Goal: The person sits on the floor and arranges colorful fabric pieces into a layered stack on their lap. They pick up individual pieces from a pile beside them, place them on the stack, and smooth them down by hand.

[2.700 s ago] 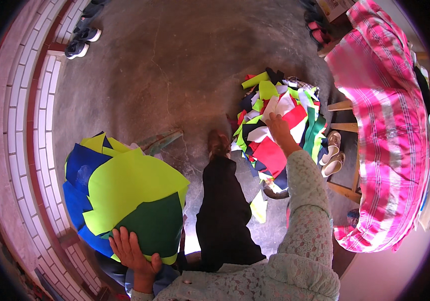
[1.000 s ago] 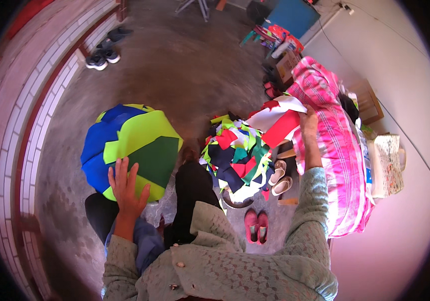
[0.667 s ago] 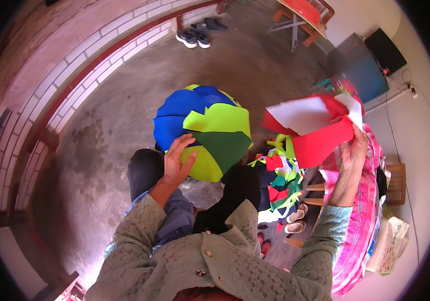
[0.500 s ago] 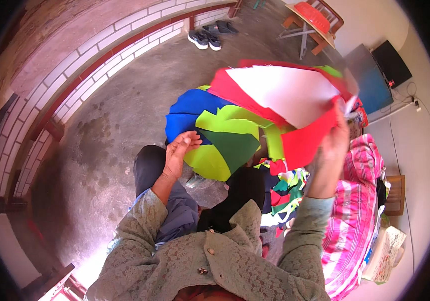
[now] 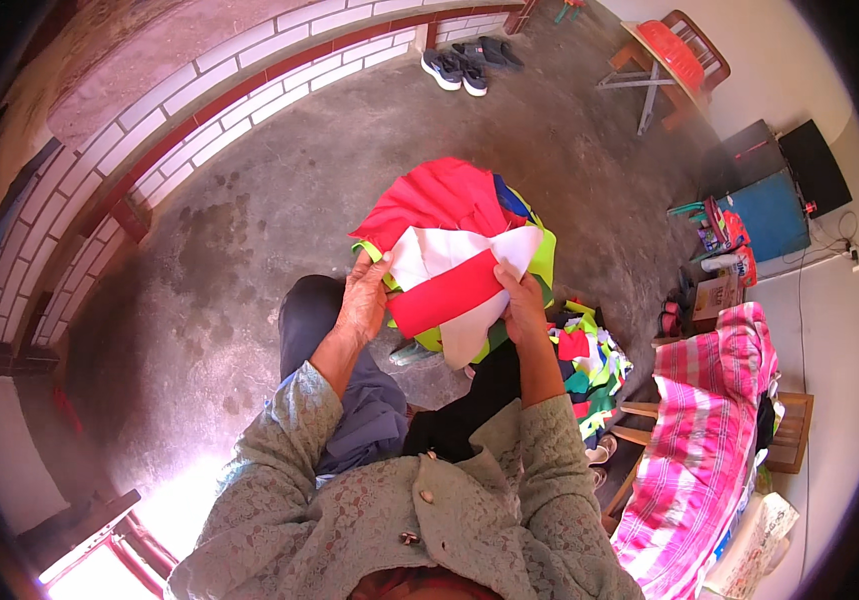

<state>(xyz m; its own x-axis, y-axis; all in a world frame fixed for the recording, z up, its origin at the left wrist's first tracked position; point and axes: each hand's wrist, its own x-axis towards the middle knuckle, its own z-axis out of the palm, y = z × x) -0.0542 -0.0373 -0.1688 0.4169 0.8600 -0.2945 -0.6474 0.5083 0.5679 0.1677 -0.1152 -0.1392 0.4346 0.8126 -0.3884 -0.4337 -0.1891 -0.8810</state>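
Now | left hand (image 5: 361, 302) and right hand (image 5: 522, 306): each grip pinching an edge of flat red-and-white cloth pieces (image 5: 446, 292) | behind: rounded multicoloured cloth bundle (image 5: 546, 265), contact unclear | right: mixed scrap-cloth heap (image 5: 594, 368) | step: apparently spreading pieces | next: seemingly calls for even tension

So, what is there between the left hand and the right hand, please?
In the head view, a red strip over white cloth spans the stretch between the left hand and the right hand.
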